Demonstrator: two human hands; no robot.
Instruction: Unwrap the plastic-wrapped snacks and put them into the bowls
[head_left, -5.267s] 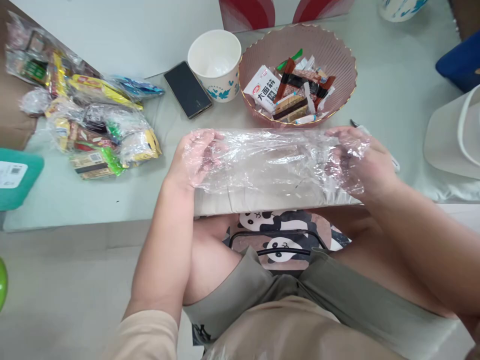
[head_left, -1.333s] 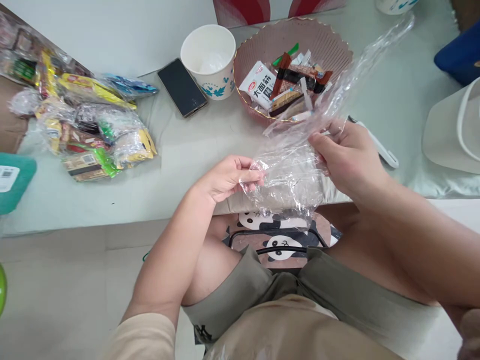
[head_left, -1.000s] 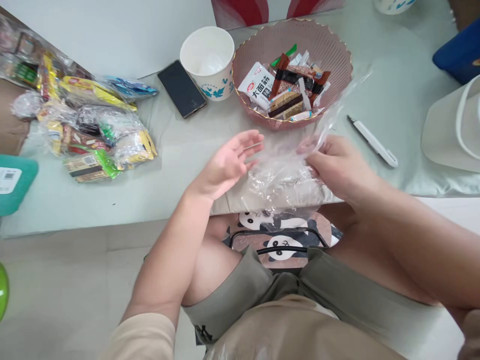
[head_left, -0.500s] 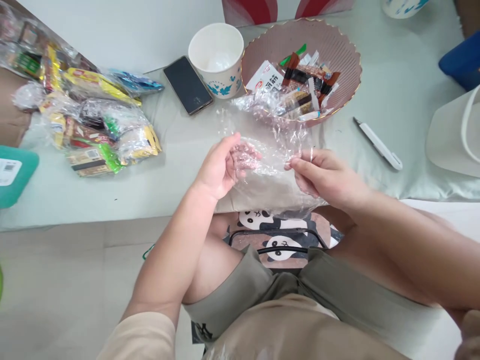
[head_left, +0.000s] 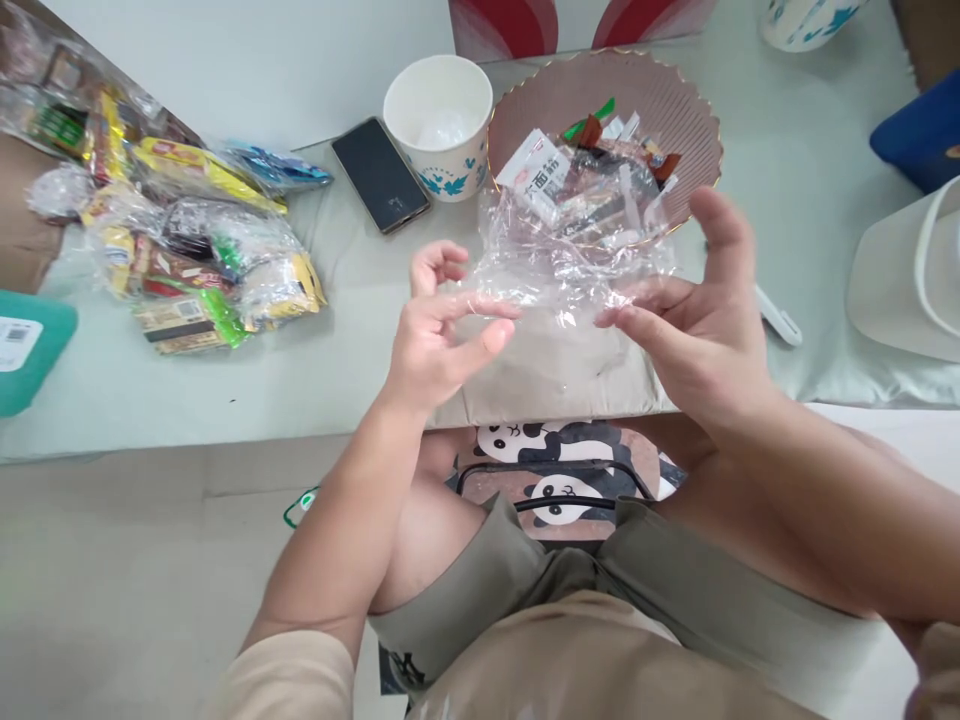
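Observation:
A clear, crinkled plastic bag (head_left: 544, 270) is spread between my hands, above the table's front part. My right hand (head_left: 701, 335) pinches its near edge between thumb and forefinger, with another finger raised. At the bag's left side is my left hand (head_left: 442, 335), thumb and fingers apart; its fingertips touch or lie close to the plastic. Just beyond, partly behind the film, stands a pink ribbed bowl (head_left: 694, 110) with a gold scalloped rim, holding several wrapped snacks (head_left: 536, 170).
A white paper cup (head_left: 442, 125) and a dark phone (head_left: 381, 175) are left of the bowl. Packaged snacks in clear bags (head_left: 217, 260) lie at left, by a green container (head_left: 34, 350). On the right are a white pen-like tool (head_left: 780, 322), partly hidden, and a white bucket (head_left: 892, 270).
The bag has shifted away from me, over the bowl's near side. My left hand's fingers have come out from behind the film and spread. My right hand has turned upward, still pinching.

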